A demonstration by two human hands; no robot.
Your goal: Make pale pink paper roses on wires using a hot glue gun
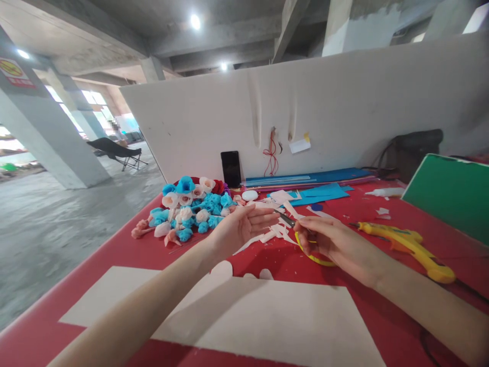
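My left hand (248,225) is stretched out over the table with its fingers extended, and nothing shows in it. Its fingertips are close to the blades of a pair of yellow-handled scissors (286,219). My right hand (324,235) is closed around those scissors, their blades pointing left. Pale paper scraps (280,232) lie beneath and behind both hands. Nearer to me are rounded pale paper pieces (221,269) and large pale sheets (263,316), partly covered by my left forearm.
Blue, white and pink paper flowers (202,209) crowd the table's left. A yellow glue gun (408,244) lies at right, near a green board (451,196). At the back are a phone (231,169), blue paper (321,193) and a white partition (198,117). The red tabletop's edge (91,265) runs along the left.
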